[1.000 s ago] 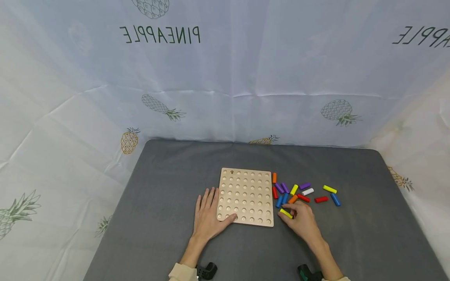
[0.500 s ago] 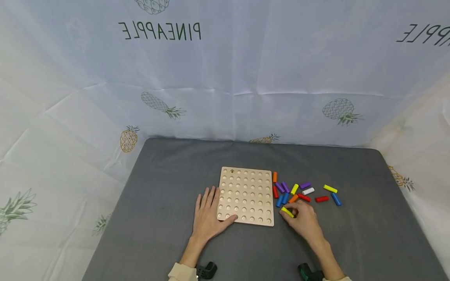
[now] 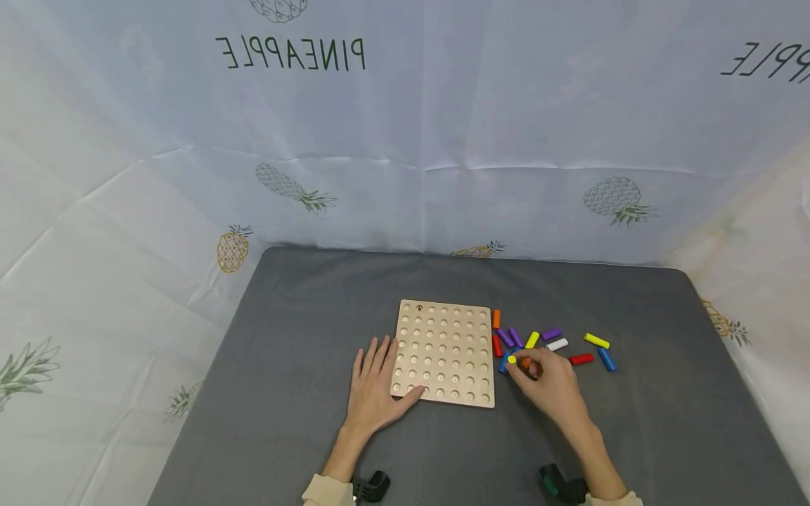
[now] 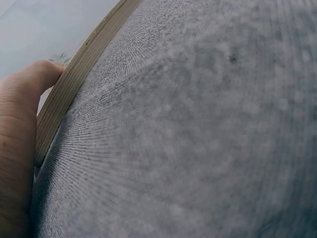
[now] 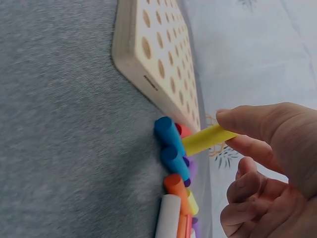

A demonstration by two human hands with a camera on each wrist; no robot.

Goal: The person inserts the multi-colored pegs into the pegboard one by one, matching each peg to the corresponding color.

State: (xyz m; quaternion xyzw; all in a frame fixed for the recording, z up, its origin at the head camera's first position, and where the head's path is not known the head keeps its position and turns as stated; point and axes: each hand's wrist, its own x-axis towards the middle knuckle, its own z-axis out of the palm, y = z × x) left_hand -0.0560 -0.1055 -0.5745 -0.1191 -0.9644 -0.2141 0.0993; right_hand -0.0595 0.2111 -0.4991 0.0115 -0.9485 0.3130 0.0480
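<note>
A square wooden pegboard (image 3: pixel 443 353) with rows of round holes lies on the grey table. Along its left edge stretch the straight fingers of my left hand (image 3: pixel 372 393), while the thumb rests at the near edge; the left wrist view shows the thumb against the board's wooden side (image 4: pixel 69 89). Between thumb and index finger, my right hand (image 3: pixel 555 393) pinches a yellow peg (image 5: pixel 205 139), turned end-on in the head view. It hovers over two blue pegs (image 5: pixel 168 133) just right of the board. The right hand's other fingers are curled in.
Loose pegs lie right of the board: an orange peg (image 3: pixel 496 319), a red peg (image 3: pixel 497 346), purple pegs (image 3: pixel 552 334) and a white peg (image 3: pixel 557 344). Farther right are a yellow peg (image 3: pixel 597 341), a red peg (image 3: pixel 581 359) and a blue peg (image 3: pixel 607 360). A pineapple-print curtain hangs behind.
My right hand has moved slightly away from me, raising the yellow peg and turning it from lying sideways to end-on above the blue pegs. The left hand stays at the board.
</note>
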